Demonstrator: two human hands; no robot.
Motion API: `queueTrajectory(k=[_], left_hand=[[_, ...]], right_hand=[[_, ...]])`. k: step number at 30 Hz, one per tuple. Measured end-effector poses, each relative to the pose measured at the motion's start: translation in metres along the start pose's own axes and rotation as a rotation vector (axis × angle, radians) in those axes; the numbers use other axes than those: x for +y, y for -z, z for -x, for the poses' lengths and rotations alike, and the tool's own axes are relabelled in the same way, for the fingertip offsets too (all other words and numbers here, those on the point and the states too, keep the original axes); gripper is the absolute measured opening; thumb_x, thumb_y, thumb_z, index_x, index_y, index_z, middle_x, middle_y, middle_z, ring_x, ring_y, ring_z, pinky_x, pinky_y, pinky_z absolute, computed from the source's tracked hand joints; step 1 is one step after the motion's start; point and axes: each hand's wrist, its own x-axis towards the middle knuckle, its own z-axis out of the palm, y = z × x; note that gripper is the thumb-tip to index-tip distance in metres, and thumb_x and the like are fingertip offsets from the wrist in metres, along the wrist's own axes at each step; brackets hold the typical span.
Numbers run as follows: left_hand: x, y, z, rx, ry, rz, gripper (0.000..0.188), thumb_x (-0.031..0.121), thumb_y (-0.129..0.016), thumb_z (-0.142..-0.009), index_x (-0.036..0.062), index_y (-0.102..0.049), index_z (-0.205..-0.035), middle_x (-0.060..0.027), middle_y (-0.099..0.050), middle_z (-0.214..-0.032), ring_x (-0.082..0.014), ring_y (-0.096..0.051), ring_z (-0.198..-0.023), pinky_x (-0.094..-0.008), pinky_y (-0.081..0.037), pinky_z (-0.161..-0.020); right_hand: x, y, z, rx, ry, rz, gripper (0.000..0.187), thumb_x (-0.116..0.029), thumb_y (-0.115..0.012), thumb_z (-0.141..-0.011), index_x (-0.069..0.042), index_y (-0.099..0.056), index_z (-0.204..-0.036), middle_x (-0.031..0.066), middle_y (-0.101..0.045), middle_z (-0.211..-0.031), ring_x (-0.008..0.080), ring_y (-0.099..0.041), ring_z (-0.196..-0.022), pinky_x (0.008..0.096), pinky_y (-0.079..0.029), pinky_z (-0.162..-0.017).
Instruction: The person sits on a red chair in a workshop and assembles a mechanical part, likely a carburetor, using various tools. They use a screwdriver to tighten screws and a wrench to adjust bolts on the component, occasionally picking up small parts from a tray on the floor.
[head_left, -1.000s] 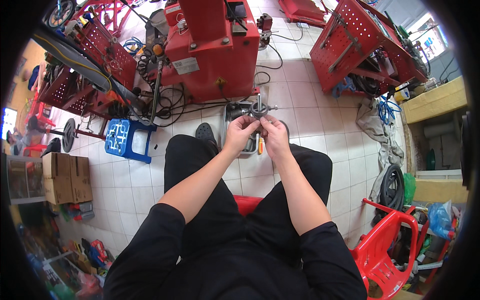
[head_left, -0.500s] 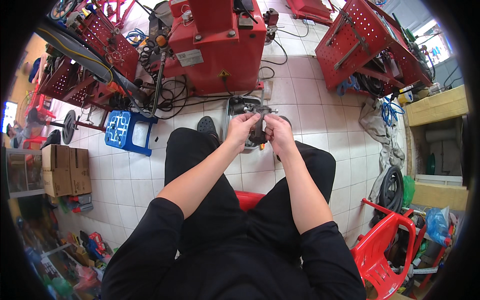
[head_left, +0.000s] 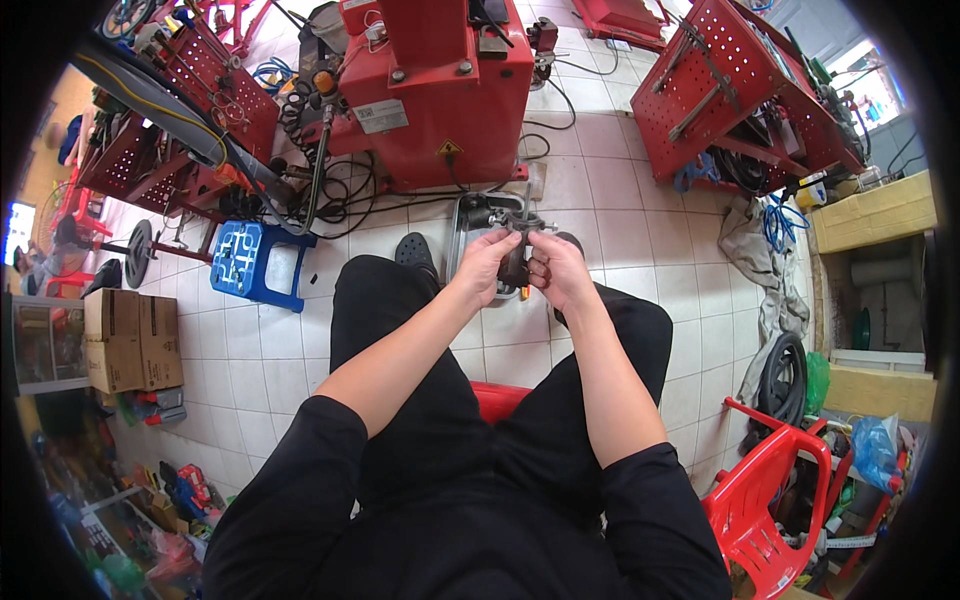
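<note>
Between my knees, I hold a dark metal machine part (head_left: 514,268) with a thin rod standing up from its far end. My left hand (head_left: 482,264) is closed on its left side, the thumb near the top. My right hand (head_left: 562,268) grips the right side with bent fingers. The part's exact kind cannot be made out, and the fingers cover much of it. Below the hands, a metal tray (head_left: 455,244) rests on the floor, with dark pieces in its far end.
Ahead stands a red machine (head_left: 440,140) with black cables on the tiles beside it. Left are a blue stool (head_left: 255,262) and cardboard boxes (head_left: 132,340). Red perforated tool carts (head_left: 722,95) stand on both sides, and a red chair (head_left: 765,505) is near right.
The metal part has turned in my hands, so a thin rod now points away from me and upward. Both hands stay in nearly the same place.
</note>
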Motion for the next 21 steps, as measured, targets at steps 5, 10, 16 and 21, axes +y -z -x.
queueTrajectory(k=[5,10,16,21], left_hand=[[-0.002,0.003,-0.001,-0.030,0.022,0.030,0.015,0.021,-0.065,-0.087,0.0113,-0.063,-0.098,0.0020,-0.062,-0.089,-0.0098,-0.052,-0.079,-0.0269,-0.041,-0.073],[0.001,0.001,0.001,-0.040,0.036,0.017,0.016,0.021,-0.065,-0.086,0.0112,-0.063,-0.099,0.0025,-0.062,-0.087,-0.0091,-0.052,-0.077,-0.0263,-0.040,-0.071],[0.005,0.000,0.000,-0.052,0.005,-0.015,0.014,0.021,-0.067,-0.085,0.0127,-0.064,-0.096,0.0049,-0.060,-0.083,-0.0074,-0.048,-0.072,-0.0243,-0.037,-0.068],[0.008,-0.004,0.004,-0.043,0.028,-0.051,0.010,0.021,-0.067,-0.085,0.0141,-0.065,-0.091,0.0059,-0.060,-0.081,-0.0076,-0.047,-0.069,-0.0255,-0.037,-0.067]], right_hand=[[0.000,0.000,0.002,0.017,0.025,0.054,0.014,-0.020,-0.064,-0.087,-0.012,-0.053,-0.082,-0.0079,-0.038,-0.057,0.0062,-0.037,-0.046,0.0235,-0.029,-0.041],[0.002,-0.001,0.001,0.027,0.056,0.086,0.013,-0.019,-0.064,-0.087,-0.010,-0.055,-0.085,-0.0080,-0.039,-0.058,0.0063,-0.038,-0.047,0.0234,-0.032,-0.043],[0.005,-0.002,0.000,0.042,0.107,0.067,0.012,-0.020,-0.063,-0.087,-0.010,-0.057,-0.086,-0.0083,-0.040,-0.058,0.0059,-0.039,-0.048,0.0236,-0.033,-0.045],[0.004,0.004,0.000,0.021,0.094,0.058,0.013,-0.020,-0.063,-0.088,-0.009,-0.057,-0.085,-0.0083,-0.040,-0.059,0.0062,-0.039,-0.048,0.0235,-0.033,-0.046]])
